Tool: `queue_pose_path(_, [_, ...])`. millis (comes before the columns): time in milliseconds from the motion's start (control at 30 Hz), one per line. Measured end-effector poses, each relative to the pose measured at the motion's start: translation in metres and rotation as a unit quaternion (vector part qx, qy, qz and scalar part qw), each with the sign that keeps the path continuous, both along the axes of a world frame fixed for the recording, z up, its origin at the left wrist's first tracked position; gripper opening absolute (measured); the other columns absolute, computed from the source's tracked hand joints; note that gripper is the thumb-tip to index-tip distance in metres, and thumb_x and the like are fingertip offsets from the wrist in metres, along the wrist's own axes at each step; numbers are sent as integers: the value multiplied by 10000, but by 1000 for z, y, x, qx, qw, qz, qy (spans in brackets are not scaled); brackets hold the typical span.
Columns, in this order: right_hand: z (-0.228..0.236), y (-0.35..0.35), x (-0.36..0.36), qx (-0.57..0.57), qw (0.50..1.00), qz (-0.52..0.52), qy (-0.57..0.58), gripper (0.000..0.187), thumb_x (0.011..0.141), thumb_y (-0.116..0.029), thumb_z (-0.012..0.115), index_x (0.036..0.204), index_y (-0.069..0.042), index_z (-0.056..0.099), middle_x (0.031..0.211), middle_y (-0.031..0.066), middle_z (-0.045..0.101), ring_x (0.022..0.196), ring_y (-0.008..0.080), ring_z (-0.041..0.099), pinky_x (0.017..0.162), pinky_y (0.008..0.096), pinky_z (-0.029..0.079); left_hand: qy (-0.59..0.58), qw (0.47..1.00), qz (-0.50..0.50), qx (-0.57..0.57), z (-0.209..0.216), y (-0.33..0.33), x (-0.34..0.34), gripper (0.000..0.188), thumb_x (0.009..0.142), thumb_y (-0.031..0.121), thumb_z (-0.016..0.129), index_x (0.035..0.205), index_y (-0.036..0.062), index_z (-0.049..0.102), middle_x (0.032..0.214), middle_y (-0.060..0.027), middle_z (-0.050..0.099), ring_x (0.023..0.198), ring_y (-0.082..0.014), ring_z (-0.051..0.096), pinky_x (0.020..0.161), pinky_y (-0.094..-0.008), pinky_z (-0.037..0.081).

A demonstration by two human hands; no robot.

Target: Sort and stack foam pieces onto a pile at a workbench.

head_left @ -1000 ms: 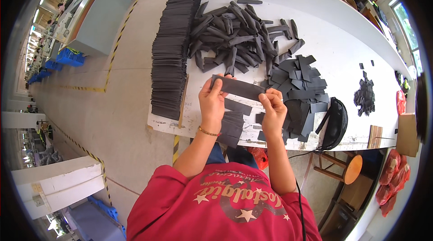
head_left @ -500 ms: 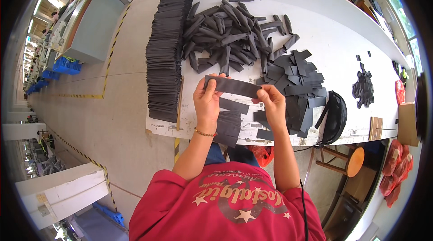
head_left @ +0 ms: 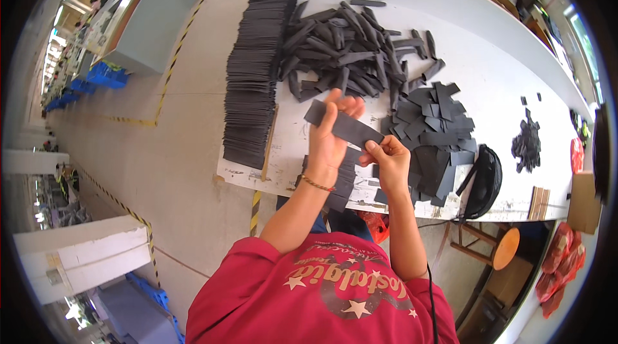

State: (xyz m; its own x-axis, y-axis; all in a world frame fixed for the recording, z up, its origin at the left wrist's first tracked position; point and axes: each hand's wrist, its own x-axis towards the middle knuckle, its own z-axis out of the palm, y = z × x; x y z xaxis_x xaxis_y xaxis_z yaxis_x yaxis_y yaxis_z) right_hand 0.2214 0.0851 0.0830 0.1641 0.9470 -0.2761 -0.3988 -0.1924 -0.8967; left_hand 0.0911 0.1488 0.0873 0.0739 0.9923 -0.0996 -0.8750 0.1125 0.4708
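Observation:
A flat, dark grey strip of what looks like fabric (head_left: 354,130) is held slanting above the table's near edge, its left end higher. My left hand (head_left: 328,144) has the thumb across the strip's front, with the fingers stretched out behind it. At the lower right end, my right hand (head_left: 393,165) pinches the strip between thumb and fingers. Beneath my hands lies a small stack of similar dark pieces (head_left: 342,183), partly hidden by my left forearm. A loose heap of flat dark strips (head_left: 432,125) spreads just beyond my right hand.
A long, tight row of stacked dark pieces (head_left: 257,67) lines the white table's (head_left: 489,96) left side. Rolled or folded dark pieces (head_left: 347,48) pile up at the back. To the right are a black bag (head_left: 484,180), a small dark heap (head_left: 528,141) and a wooden stool (head_left: 505,247).
The strip has tilted, its right end now lower. My left hand has turned and its fingers have straightened behind the strip. The whole view has shifted slightly.

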Motion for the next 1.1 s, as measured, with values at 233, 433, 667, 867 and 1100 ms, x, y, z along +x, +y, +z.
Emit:
queue_pose_path(233, [2,-2,-8,-2,1000,-12,17,192,864,-42,692,742,-20,545,678,103,649,552,173,655,503,280,537,44,999,14,-14,2,-7,1,332,964,305,577,1126,15,587,793,-42,606,896,-254,657,934,-412,487])
queue_pose_path(433, [0,1,-10,-2,1000,-6,17,163,857,-49,704,765,-14,573,677,100,657,548,169,655,503,277,536,31,999,8,-20,2,-7,-2,302,968,281,575,1089,6,603,771,-42,602,862,-243,665,930,-420,492])
queue_pose_path(667, [-4,1,-8,-2,1000,0,6,159,857,-51,706,776,-12,575,684,106,661,553,171,657,509,277,541,46,998,10,-32,-4,-7,-3,300,982,277,549,1100,6,600,788,-50,618,884,-254,670,919,-412,496])
queue_pose_path(867, [-1,0,-6,-7,1000,9,6,127,869,-38,688,833,16,578,744,116,668,601,196,678,550,294,565,37,998,29,-35,-14,-1,-11,314,989,289,532,1117,6,578,843,-72,667,933,-283,667,935,-417,479])
queue_pose_path(1100, [13,9,-9,10,1000,-22,-20,190,914,-122,657,1007,42,635,795,30,644,717,106,628,643,270,557,36,999,2,3,-5,-1,-7,318,997,280,512,1135,-3,559,934,-128,691,1031,-338,646,1031,-465,435])
